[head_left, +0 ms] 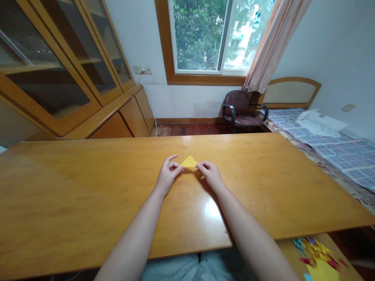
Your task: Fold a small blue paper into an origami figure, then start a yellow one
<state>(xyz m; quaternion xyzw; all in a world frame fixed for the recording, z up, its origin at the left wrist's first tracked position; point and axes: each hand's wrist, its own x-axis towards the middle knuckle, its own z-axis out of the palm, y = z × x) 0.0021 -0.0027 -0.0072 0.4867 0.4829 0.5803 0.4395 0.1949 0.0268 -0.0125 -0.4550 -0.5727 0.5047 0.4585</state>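
Observation:
A small yellow paper triangle (190, 161), its tip pointing away from me, is held between my two hands just above the wooden table (88, 187). My left hand (170, 173) pinches the left corner between thumb and fingertips, with one finger stretched out above. At the right corner, my right hand (209, 173) grips the paper between thumb and index finger. The paper looks folded, though its layers are too small to make out. A shadow falls on the tabletop below my right hand.
Below the table's front edge at right, an open drawer or board holds colourful folded paper pieces (319, 249) and a yellow sheet (324, 271). Glass-doored cabinets (67, 58) stand left. Beyond the table are an armchair (238, 105), a window (202, 35) and a bed (336, 144).

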